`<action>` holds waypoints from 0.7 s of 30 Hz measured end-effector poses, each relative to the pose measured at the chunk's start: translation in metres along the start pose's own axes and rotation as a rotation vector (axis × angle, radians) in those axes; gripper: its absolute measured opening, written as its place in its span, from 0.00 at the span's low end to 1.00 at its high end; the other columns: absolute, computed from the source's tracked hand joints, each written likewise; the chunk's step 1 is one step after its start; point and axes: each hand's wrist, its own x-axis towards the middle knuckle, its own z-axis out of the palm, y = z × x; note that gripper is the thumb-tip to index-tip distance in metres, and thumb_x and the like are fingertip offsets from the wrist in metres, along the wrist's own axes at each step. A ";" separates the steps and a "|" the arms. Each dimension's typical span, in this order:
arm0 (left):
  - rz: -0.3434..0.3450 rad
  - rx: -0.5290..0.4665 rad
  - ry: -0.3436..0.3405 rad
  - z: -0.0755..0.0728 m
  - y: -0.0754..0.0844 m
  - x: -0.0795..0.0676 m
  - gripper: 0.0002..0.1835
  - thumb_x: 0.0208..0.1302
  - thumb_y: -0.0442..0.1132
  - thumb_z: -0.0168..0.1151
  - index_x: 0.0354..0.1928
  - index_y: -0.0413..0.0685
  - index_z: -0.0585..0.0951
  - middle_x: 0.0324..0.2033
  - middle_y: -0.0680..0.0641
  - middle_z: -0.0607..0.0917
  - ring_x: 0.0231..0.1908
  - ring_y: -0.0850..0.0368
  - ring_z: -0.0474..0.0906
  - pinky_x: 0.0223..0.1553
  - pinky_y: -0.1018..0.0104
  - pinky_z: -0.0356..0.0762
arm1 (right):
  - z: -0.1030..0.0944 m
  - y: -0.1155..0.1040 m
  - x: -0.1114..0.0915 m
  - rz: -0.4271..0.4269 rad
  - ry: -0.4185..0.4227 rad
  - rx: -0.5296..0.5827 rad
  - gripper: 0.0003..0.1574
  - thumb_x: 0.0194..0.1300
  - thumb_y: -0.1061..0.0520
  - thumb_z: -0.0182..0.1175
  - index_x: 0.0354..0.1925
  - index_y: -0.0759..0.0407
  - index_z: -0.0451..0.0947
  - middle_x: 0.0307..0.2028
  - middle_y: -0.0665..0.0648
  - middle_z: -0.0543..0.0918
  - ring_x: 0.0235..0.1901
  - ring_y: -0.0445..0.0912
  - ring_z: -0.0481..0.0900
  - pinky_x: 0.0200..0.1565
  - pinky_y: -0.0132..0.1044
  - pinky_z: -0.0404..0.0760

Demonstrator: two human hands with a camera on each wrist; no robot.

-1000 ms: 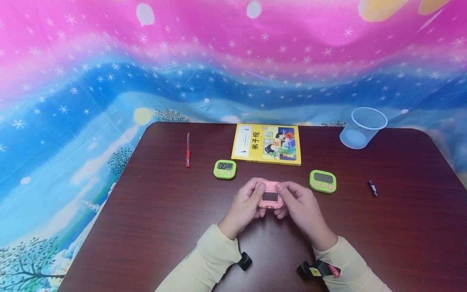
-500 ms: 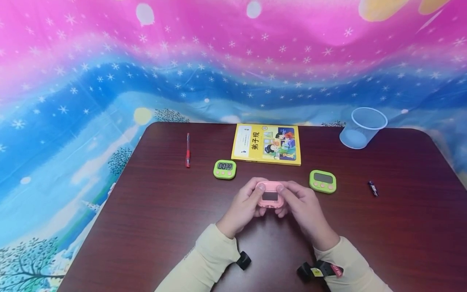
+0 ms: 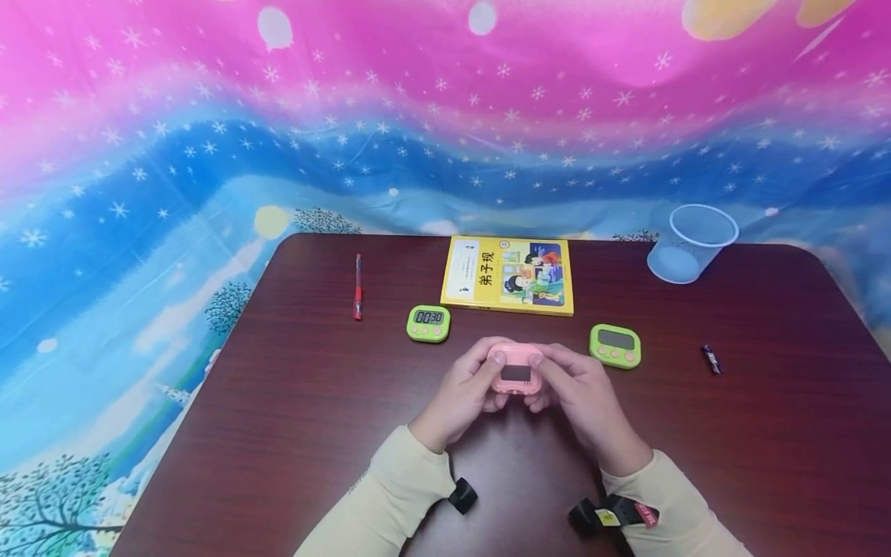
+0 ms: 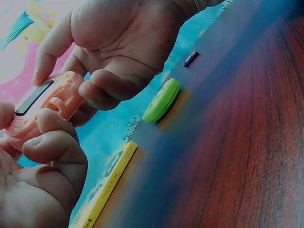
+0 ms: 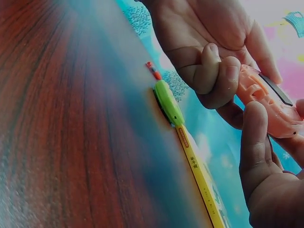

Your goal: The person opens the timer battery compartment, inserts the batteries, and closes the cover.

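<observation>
Both hands hold a pink palm-sized device [image 3: 517,370] with rounded corners and a dark, blank screen. My left hand [image 3: 464,391] grips its left side, the thumb on the front face. On the opposite side, my right hand [image 3: 576,391] pinches it the same way, fingers curled behind. Moulded ridges and a recess show along the near edge of the device [image 4: 54,102] in the left wrist view. Beyond the left hand lies a green timer [image 3: 428,323] with a lit display. Another green timer [image 3: 616,346], its display blank, lies just past the right hand.
A yellow book [image 3: 508,275] lies near the table's back edge, with a red pen [image 3: 358,286] to its left. A translucent plastic cup [image 3: 692,244] stands at the back right. A small dark battery [image 3: 711,360] lies on the right of the brown table [image 3: 766,449].
The left timer's display has gone from 00 28 to 00 30. Both hands and the pink device have risen very slightly in the head view; the grip is the same.
</observation>
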 end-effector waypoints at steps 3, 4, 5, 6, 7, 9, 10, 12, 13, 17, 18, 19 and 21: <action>0.031 0.017 -0.010 -0.002 0.001 0.000 0.17 0.80 0.45 0.47 0.63 0.48 0.75 0.30 0.47 0.77 0.23 0.58 0.71 0.24 0.73 0.71 | -0.001 -0.001 0.001 0.011 -0.036 -0.008 0.21 0.76 0.55 0.57 0.57 0.69 0.77 0.29 0.61 0.82 0.23 0.51 0.84 0.31 0.44 0.89; 0.041 0.023 -0.016 -0.002 0.001 0.000 0.17 0.80 0.45 0.47 0.63 0.48 0.75 0.30 0.47 0.77 0.23 0.58 0.70 0.24 0.73 0.70 | -0.002 -0.001 0.001 0.018 -0.052 -0.008 0.22 0.76 0.54 0.56 0.58 0.69 0.77 0.30 0.61 0.82 0.24 0.51 0.85 0.32 0.44 0.89; 0.049 0.030 -0.021 -0.003 0.001 0.000 0.17 0.80 0.45 0.47 0.63 0.49 0.75 0.30 0.47 0.77 0.23 0.58 0.70 0.24 0.72 0.70 | -0.003 -0.002 0.002 0.026 -0.070 -0.006 0.23 0.76 0.53 0.56 0.58 0.70 0.76 0.31 0.61 0.82 0.25 0.51 0.85 0.33 0.44 0.89; 0.056 0.041 -0.023 -0.004 0.002 0.000 0.18 0.80 0.45 0.47 0.63 0.49 0.75 0.30 0.46 0.77 0.24 0.57 0.71 0.24 0.72 0.71 | -0.004 -0.003 0.002 0.033 -0.091 -0.003 0.24 0.77 0.53 0.55 0.58 0.71 0.75 0.32 0.62 0.82 0.27 0.51 0.85 0.34 0.44 0.89; 0.064 0.057 -0.027 -0.005 0.002 0.001 0.18 0.80 0.46 0.47 0.64 0.50 0.74 0.32 0.46 0.77 0.24 0.57 0.71 0.25 0.71 0.72 | -0.006 -0.003 0.003 0.040 -0.115 -0.001 0.25 0.77 0.52 0.55 0.59 0.72 0.73 0.33 0.62 0.82 0.28 0.52 0.85 0.35 0.44 0.89; 0.080 0.096 -0.037 -0.006 0.003 0.001 0.18 0.80 0.46 0.48 0.64 0.51 0.74 0.36 0.45 0.79 0.26 0.56 0.73 0.26 0.71 0.74 | -0.011 -0.005 0.004 0.058 -0.170 0.009 0.27 0.78 0.50 0.53 0.60 0.73 0.71 0.35 0.64 0.82 0.30 0.51 0.85 0.38 0.43 0.89; 0.084 0.115 -0.042 -0.007 0.003 0.001 0.18 0.79 0.46 0.48 0.64 0.52 0.74 0.38 0.45 0.80 0.27 0.56 0.75 0.28 0.70 0.76 | -0.014 -0.005 0.004 0.064 -0.201 0.020 0.28 0.79 0.50 0.52 0.59 0.74 0.71 0.36 0.65 0.82 0.32 0.51 0.85 0.39 0.43 0.89; 0.102 0.161 -0.057 -0.009 0.003 0.002 0.18 0.79 0.45 0.49 0.65 0.52 0.75 0.43 0.45 0.81 0.30 0.53 0.77 0.30 0.70 0.78 | -0.019 -0.006 0.005 0.071 -0.264 0.063 0.27 0.80 0.50 0.49 0.58 0.75 0.71 0.37 0.66 0.82 0.34 0.51 0.86 0.41 0.44 0.88; 0.116 0.185 -0.067 -0.010 0.003 0.002 0.18 0.79 0.45 0.50 0.65 0.52 0.75 0.46 0.45 0.81 0.31 0.49 0.78 0.31 0.69 0.79 | -0.022 -0.006 0.006 0.074 -0.297 0.085 0.26 0.80 0.50 0.48 0.56 0.74 0.72 0.38 0.66 0.82 0.35 0.51 0.86 0.42 0.44 0.88; 0.146 0.268 -0.089 -0.015 0.004 0.002 0.17 0.77 0.46 0.55 0.63 0.54 0.77 0.45 0.44 0.83 0.35 0.36 0.79 0.33 0.60 0.83 | -0.029 -0.006 0.008 0.106 -0.394 0.172 0.23 0.81 0.48 0.45 0.49 0.66 0.77 0.39 0.63 0.84 0.39 0.51 0.87 0.46 0.46 0.87; 0.150 0.289 -0.095 -0.016 0.004 0.002 0.17 0.76 0.47 0.56 0.63 0.56 0.77 0.43 0.44 0.83 0.35 0.35 0.79 0.34 0.57 0.83 | -0.030 -0.005 0.009 0.111 -0.417 0.180 0.23 0.82 0.48 0.44 0.48 0.63 0.78 0.41 0.63 0.85 0.40 0.51 0.87 0.47 0.47 0.87; 0.155 0.303 -0.103 -0.017 0.004 0.002 0.17 0.76 0.47 0.56 0.63 0.56 0.78 0.41 0.43 0.83 0.35 0.35 0.79 0.34 0.53 0.83 | -0.031 -0.005 0.009 0.116 -0.441 0.187 0.22 0.82 0.49 0.44 0.49 0.61 0.79 0.42 0.62 0.86 0.42 0.52 0.87 0.47 0.47 0.87; 0.159 0.319 -0.118 -0.018 0.004 0.002 0.17 0.75 0.47 0.58 0.62 0.58 0.78 0.39 0.44 0.83 0.35 0.37 0.78 0.35 0.47 0.82 | -0.032 -0.004 0.010 0.116 -0.478 0.201 0.21 0.82 0.50 0.43 0.51 0.59 0.80 0.45 0.62 0.86 0.43 0.52 0.87 0.49 0.47 0.86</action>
